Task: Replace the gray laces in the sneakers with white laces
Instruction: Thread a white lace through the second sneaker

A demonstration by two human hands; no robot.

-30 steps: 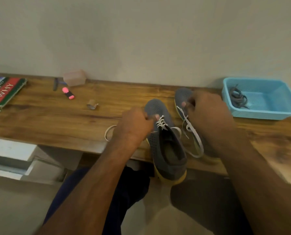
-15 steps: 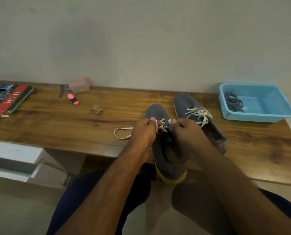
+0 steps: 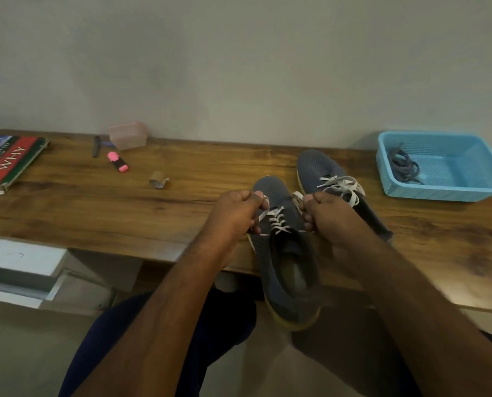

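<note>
The near sneaker (image 3: 284,253) is lying at the front edge of the table (image 3: 124,213), its heel overhanging the edge toward the person. A white lace (image 3: 277,222) is seen crossed through its upper eyelets. The left end of that lace is pinched in the left hand (image 3: 234,216), whose fingers are curled round it, and the right end is held the same way in the right hand (image 3: 329,214); both grips are closed on the lace, one at 9 o'clock and one at 3 o'clock of the tongue.

The second sneaker (image 3: 339,190), at 1 o'clock from the first, is already threaded with white laces (image 3: 343,186) and appears tied. The gray laces (image 3: 404,165) are piled in the blue basket (image 3: 442,193) at the right end of the table, so removal is judged complete for both shoes.

What is left appears small: the lace on the near sneaker is to be pulled snug and knotted. Whether every eyelet has been filled cannot be told, since the hands hide part of the lacing.
</note>
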